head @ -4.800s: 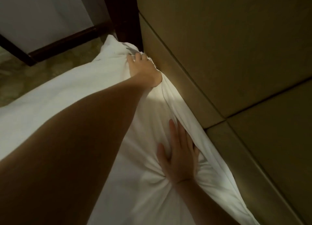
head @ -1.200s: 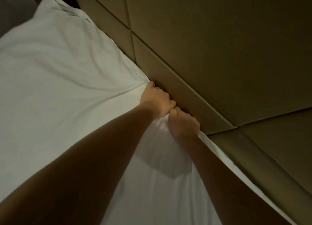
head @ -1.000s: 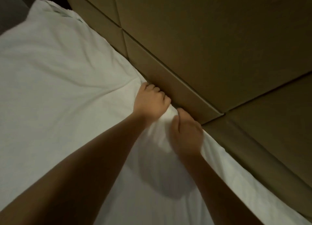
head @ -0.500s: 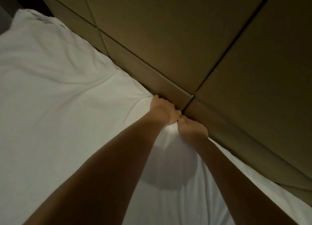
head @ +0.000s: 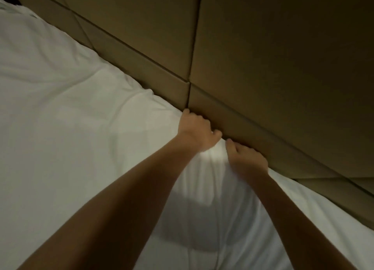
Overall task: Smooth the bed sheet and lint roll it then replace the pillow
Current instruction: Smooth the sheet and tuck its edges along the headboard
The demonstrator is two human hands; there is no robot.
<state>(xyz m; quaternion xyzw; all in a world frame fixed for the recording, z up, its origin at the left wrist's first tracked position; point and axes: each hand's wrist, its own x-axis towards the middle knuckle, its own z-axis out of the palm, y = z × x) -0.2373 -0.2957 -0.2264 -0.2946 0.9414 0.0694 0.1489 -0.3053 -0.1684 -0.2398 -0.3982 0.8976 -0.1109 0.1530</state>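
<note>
A white bed sheet (head: 70,128) covers the mattress from the left edge to the lower right. My left hand (head: 197,131) and my right hand (head: 245,158) sit side by side at the sheet's far edge, where it meets the padded headboard (head: 263,57). Both hands have their fingers curled over the sheet's edge and pushed down into the gap against the headboard; the fingertips are hidden there. Soft creases fan out from the hands. No pillow or lint roller is in view.
The tan padded headboard, split by dark seams into panels, fills the upper right and runs diagonally along the bed. A rumpled white fabric corner (head: 18,12) lies at the far upper left. The light is dim.
Both hands have shifted to the right along the headboard edge, staying close together on the sheet. The view has turned right, so the vertical panel seam now stands above my left hand.
</note>
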